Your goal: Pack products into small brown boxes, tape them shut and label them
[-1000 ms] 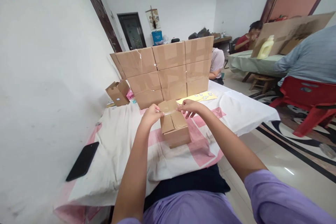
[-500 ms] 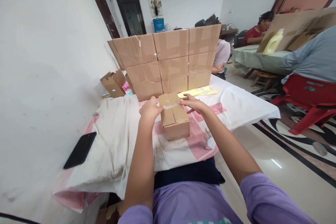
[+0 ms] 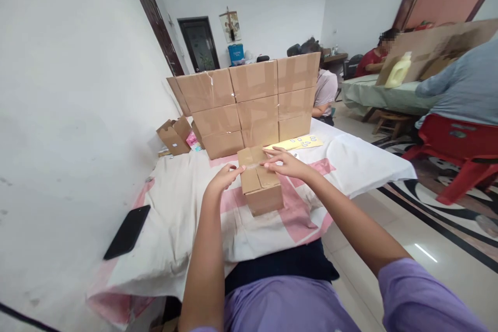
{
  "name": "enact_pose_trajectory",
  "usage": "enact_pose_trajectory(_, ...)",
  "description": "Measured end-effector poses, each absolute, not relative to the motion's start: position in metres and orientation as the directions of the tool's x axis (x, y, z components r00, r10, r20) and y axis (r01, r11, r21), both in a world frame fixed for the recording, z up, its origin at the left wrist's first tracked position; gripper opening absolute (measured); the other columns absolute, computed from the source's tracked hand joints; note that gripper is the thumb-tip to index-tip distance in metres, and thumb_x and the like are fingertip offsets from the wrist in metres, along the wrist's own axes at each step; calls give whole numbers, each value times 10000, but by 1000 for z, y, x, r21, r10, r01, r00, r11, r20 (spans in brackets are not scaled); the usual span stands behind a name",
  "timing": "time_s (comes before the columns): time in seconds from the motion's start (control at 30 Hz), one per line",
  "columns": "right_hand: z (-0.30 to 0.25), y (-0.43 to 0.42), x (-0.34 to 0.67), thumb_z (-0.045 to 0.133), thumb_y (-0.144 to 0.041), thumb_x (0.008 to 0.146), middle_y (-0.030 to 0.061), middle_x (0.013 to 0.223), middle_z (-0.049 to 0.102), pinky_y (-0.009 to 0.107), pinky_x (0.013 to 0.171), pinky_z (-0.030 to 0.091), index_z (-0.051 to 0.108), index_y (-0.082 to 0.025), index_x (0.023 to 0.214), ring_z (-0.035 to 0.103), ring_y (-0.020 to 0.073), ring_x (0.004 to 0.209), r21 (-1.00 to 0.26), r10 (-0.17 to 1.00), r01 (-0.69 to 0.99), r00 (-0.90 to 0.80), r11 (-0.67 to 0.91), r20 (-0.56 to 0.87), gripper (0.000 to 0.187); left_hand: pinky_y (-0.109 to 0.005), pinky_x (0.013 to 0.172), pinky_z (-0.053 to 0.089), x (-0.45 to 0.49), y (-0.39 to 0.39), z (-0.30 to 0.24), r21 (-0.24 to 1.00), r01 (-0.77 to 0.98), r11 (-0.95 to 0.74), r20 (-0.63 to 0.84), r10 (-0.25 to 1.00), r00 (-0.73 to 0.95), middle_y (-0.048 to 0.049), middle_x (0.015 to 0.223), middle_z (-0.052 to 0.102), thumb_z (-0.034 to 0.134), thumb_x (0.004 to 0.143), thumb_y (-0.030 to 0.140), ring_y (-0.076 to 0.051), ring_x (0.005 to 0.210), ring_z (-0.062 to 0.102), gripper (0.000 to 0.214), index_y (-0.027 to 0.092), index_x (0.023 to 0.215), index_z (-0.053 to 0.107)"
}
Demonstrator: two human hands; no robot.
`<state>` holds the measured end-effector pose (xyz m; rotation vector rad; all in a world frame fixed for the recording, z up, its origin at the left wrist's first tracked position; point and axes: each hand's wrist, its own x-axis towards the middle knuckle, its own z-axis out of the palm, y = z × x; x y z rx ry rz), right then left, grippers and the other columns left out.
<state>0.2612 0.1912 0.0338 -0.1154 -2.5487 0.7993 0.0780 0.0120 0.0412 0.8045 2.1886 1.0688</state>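
Observation:
A small brown cardboard box [image 3: 263, 198] stands on the table, its top flaps folded down. A strip of clear tape [image 3: 252, 165] crosses the top. My left hand [image 3: 225, 176] is at the box's left side, thumb at the top edge and fingers loosely bent, holding nothing. Over the right part of the top lies my right hand [image 3: 286, 162], its fingers stretched out and apart near the tape. Right behind the box rises a wall of stacked, taped cardboard boxes [image 3: 257, 104].
A black phone [image 3: 127, 232] lies at the table's left edge. An open carton [image 3: 174, 136] and a pink packet [image 3: 192, 139] stand at the back left. A yellow sheet [image 3: 288, 144] lies behind my right hand. People sit beyond, one on a red chair [image 3: 467, 140].
The camera view has shifted slightly. My right hand has moved inward from the box's right edge over its top, toward the tape. My left hand stays at the left side.

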Motion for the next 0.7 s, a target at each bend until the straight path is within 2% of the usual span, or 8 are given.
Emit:
enact_pose_trajectory(0.13, 23, 198, 281, 617, -528, 930, 109, 1517, 534, 551, 1183, 328, 776, -268, 1195, 487, 333, 1411, -597, 292, -53, -835, 800, 466, 404, -318, 691, 534, 90, 18, 21, 923, 127, 364, -212, 755, -621, -30, 946, 645, 548, 946, 563, -128, 741, 595, 436, 175, 1138, 603)
enact_pose_trajectory(0.23, 18, 187, 279, 575, -508, 962, 96, 1543, 506, 508, 1191, 339, 748, -262, 1244, 487, 297, 1421, -630, 308, -88, -816, 771, 490, 412, -313, 680, 523, 93, 23, 3, 971, 8, 240, -182, 758, -626, -33, 967, 633, 551, 940, 555, -132, 752, 592, 440, 176, 1160, 576)
enact_pose_trajectory(0.33, 11, 187, 268, 503, -498, 1000, 80, 1525, 532, 490, 1204, 328, 724, -263, 1279, 461, 268, 1445, -644, 342, -88, -787, 760, 513, 427, -271, 634, 473, 90, 25, -11, 987, -87, 135, -160, 760, -630, -4, 895, 607, 592, 889, 570, -118, 700, 564, 422, 198, 1085, 563)
enact_pose_trajectory(0.47, -3, 240, 261, 481, -518, 987, 106, 1465, 593, 506, 1190, 349, 756, -227, 1215, 512, 294, 1400, -702, 516, 58, -721, 710, 463, 460, -245, 658, 458, 76, 26, -13, 990, -139, 26, -109, 772, -627, 23, 881, 618, 639, 796, 588, -131, 741, 599, 400, 256, 990, 530)
enact_pose_trajectory(0.53, -11, 284, 263, 482, -483, 974, 124, 1417, 632, 495, 1128, 430, 771, -206, 1154, 564, 298, 1344, -757, 636, 136, -647, 639, 421, 439, -256, 702, 479, 65, 29, -10, 990, -140, 7, -91, 793, -603, 10, 956, 658, 685, 761, 548, -157, 825, 639, 395, 263, 991, 537)
enact_pose_trajectory(0.6, -19, 329, 267, 488, -400, 960, 116, 1351, 677, 455, 1039, 508, 761, -206, 1142, 603, 282, 1288, -759, 738, 256, -546, 598, 397, 380, -276, 780, 502, 51, 36, -5, 991, -131, -3, -72, 822, -565, -27, 1130, 680, 724, 736, 493, -198, 985, 661, 423, 264, 1054, 565)
enact_pose_trajectory(0.7, -27, 385, 269, 472, -259, 937, 101, 1285, 707, 417, 1007, 519, 742, -200, 1163, 640, 256, 1198, -688, 819, 464, -442, 558, 365, 357, -318, 956, 494, 30, 53, -1, 992, -125, -18, -47, 864, -501, -53, 1447, 571, 738, 728, 459, -253, 1269, 574, 591, 289, 1266, 563)
